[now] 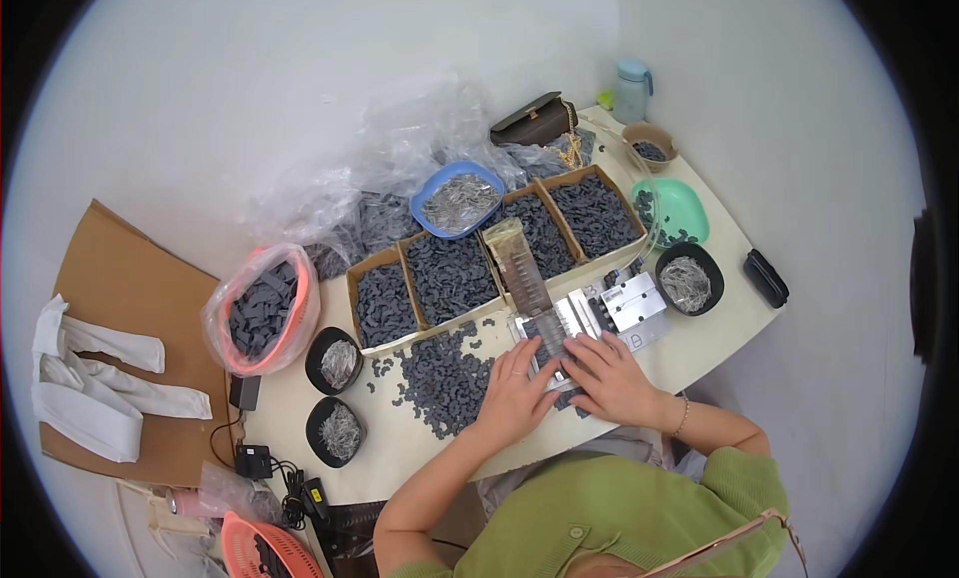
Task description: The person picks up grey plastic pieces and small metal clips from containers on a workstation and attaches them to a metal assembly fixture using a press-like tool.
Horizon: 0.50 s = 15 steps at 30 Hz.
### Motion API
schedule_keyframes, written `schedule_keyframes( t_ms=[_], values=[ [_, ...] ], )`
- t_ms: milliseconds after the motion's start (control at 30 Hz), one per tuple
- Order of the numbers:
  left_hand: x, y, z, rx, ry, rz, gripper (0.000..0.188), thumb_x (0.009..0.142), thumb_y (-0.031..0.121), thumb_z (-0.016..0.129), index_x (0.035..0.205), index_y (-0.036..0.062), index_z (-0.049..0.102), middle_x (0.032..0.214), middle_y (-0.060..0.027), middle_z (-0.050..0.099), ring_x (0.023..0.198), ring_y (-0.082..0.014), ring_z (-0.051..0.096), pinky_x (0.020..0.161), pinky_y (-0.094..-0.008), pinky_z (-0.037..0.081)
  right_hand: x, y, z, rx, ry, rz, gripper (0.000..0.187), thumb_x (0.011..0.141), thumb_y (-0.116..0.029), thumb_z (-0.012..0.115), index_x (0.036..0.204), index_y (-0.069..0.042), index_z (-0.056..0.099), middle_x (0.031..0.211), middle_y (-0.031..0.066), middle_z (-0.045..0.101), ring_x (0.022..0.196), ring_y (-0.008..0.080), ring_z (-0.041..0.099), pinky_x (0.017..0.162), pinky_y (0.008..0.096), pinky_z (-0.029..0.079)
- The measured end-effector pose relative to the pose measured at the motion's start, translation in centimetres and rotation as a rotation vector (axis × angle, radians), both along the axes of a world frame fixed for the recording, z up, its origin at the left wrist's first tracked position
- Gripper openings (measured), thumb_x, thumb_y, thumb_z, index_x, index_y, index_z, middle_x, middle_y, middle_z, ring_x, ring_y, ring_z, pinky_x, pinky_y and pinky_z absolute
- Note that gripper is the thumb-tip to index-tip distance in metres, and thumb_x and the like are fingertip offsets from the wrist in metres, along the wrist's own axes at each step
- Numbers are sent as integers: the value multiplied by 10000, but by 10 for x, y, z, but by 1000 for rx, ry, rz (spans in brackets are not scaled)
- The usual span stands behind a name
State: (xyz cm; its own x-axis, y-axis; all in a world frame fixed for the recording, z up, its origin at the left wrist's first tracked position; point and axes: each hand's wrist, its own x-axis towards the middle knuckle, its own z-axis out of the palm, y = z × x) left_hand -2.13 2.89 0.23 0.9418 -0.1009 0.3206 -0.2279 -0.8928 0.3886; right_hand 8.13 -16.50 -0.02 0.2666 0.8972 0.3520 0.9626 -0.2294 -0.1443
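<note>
At the left, a coral basket (309, 296) lined with plastic was filled with dark, flat pieces. Two black bowls of thin silvery pieces, an upper one (315, 359) and a lower one (314, 433), were set near the table's left edge; a knock from the left forearm could tip the lower one. Beside them a loose pile of small dark pieces (440, 383) was spread on the bare tabletop, where stray ones could be swept off or pushed under the work by a sleeve or wrist.

The left hand (512, 390) was laid at the near end of the metal fixture (578, 316), its fingers bent and partly spread. Across the fixture's left part, a grooved strip (521, 270) was slanted toward the cardboard tray; if it were bumped, its alignment could be lost. The right hand (609, 380) was rested close against the left, fingertips on the same end. Whether anything was pinched by either hand could not be made out. With the fingers so crowded, a piece could be seated crookedly through uneven pressure.

Farther right, a silvery block (634, 301) was placed just beside another black bowl (716, 278), which could be jostled if the block were shoved.
</note>
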Motion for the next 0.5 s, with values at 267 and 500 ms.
schedule_keyframes(
  t_ms=[267, 500],
  values=[
    [-35, 98, 29, 105, -122, 444, 475, 753, 124, 697, 1199, 17, 569, 1265, -232, 503, 1151, -424, 481, 983, -489, 370, 22, 3, 6, 11, 32, 54, 452, 799, -364, 664, 1150, -83, 611, 1343, 150, 484, 1263, 317, 431, 1048, 512, 289],
    [-89, 237, 9, 211, 173, 872, 125, 769, 75, 641, 871, 13, 677, 916, -199, 627, 867, -375, 611, 765, -448, 490, 118, 111, 67, 363, 129, 147, 275, 814, -186, 656, 1054, -56, 629, 1199, 136, 556, 1111, 313, 517, 932, 424, 407]
  ],
)
